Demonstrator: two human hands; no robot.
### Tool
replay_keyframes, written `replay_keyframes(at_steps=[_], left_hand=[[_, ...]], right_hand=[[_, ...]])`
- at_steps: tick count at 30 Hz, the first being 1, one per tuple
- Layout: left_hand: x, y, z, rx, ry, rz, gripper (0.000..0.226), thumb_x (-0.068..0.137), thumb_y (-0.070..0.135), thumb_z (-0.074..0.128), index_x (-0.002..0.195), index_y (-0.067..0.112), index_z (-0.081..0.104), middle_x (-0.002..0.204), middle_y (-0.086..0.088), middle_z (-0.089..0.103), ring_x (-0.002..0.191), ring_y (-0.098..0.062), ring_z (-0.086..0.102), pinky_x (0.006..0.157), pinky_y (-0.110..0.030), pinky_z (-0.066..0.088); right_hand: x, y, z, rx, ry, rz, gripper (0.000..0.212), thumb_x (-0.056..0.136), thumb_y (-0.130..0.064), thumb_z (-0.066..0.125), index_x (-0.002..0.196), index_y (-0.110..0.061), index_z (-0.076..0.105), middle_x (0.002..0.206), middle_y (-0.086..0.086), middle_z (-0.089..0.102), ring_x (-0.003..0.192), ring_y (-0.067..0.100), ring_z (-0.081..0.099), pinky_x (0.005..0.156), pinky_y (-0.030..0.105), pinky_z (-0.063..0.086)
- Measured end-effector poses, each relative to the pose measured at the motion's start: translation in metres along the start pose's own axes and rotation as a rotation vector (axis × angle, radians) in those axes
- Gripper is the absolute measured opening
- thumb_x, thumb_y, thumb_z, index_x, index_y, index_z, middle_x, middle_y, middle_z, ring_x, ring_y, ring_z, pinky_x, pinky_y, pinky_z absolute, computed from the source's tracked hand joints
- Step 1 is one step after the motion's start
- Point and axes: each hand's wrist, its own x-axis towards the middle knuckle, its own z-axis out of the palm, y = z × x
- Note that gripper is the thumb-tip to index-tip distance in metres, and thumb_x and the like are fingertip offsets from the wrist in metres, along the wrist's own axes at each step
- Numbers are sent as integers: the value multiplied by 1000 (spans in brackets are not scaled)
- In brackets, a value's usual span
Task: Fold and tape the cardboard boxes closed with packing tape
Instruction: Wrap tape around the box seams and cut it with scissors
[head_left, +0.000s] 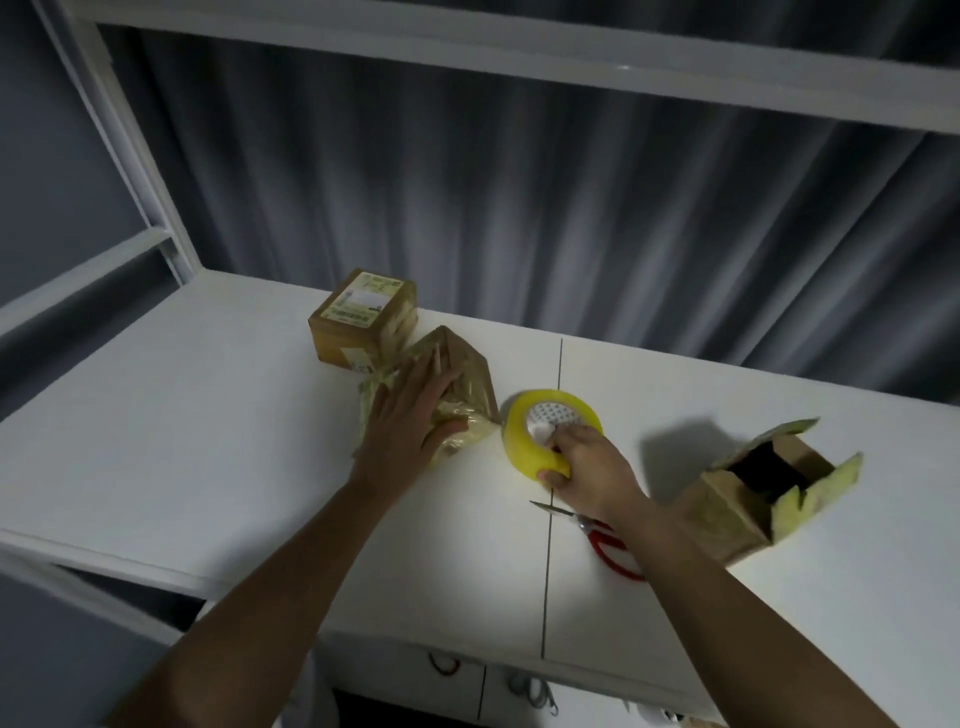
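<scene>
My left hand lay flat on the middle box, fingers straight, pressing its taped top down on the white table. My right hand gripped the yellow tape roll just to the right of that box, fingers hooked into the core and thumb on the outer rim. The box at the back, touching the one under my palm, looked closed, label on top, so I counted it done. The middle one looked nearly sealed, clear tape bunched at its near end. The open box well off to my right had its flaps up and a dark inside; what it held, I couldn't tell. That one was all still to fold and tape. Red-handled scissors lay partly under my right wrist.
</scene>
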Motion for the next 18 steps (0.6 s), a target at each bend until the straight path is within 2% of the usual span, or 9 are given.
replay_keyframes(at_steps=[3,5,7,9,10,13,15,18], left_hand=[[4,1,3,12,17,-1,65,90,58,37,142,19,33,148,-13,37,136,-35,34,108,-55,31],[5,-2,5,29,15,-7,64,89,56,40,142,19,34,149,-13,36,136,-36,35,106,-56,33],[9,-5,6,44,5,-5,65,89,56,40,142,21,32,150,-12,33,135,-36,35,105,-57,34],[13,-9,7,50,-3,-4,64,88,55,42,143,24,31,151,-11,32,135,-36,35,103,-58,35],[14,-9,8,59,-9,-4,64,89,54,43,143,24,30,151,-10,31,135,-35,35,103,-58,35],[16,-11,10,77,-22,-11,64,88,55,40,145,26,28,152,-9,31,135,-35,35,102,-59,36],[15,-10,11,79,-22,-22,64,87,55,38,144,26,28,151,-9,33,134,-36,36,101,-60,36],[13,-8,11,118,-19,-18,61,86,53,41,142,31,26,152,-9,30,135,-38,34,99,-61,37]], right_hand=[[-26,4,-4,167,127,48,44,78,-22,68,118,-11,54,123,7,47,119,26,39,95,33,38],[-52,9,0,98,192,145,35,77,-19,63,108,-6,53,110,11,49,106,30,45,83,37,42],[-73,13,12,-36,132,232,45,77,-26,64,113,-1,53,108,16,53,103,36,51,82,39,44],[-84,16,23,-115,-10,287,61,82,-35,60,130,-1,46,120,16,53,112,35,51,94,37,39],[-85,17,24,-130,-46,299,61,87,-37,55,135,-4,41,126,14,51,116,32,49,98,34,36],[-85,17,13,-207,-68,257,49,95,-41,44,130,-7,46,127,12,52,115,27,51,92,29,39],[-88,14,5,-204,-58,177,44,96,-39,44,127,-7,47,124,11,54,111,26,54,84,30,41],[-95,3,-4,31,20,98,39,97,-39,47,120,-8,49,114,10,61,101,28,58,72,32,42]])
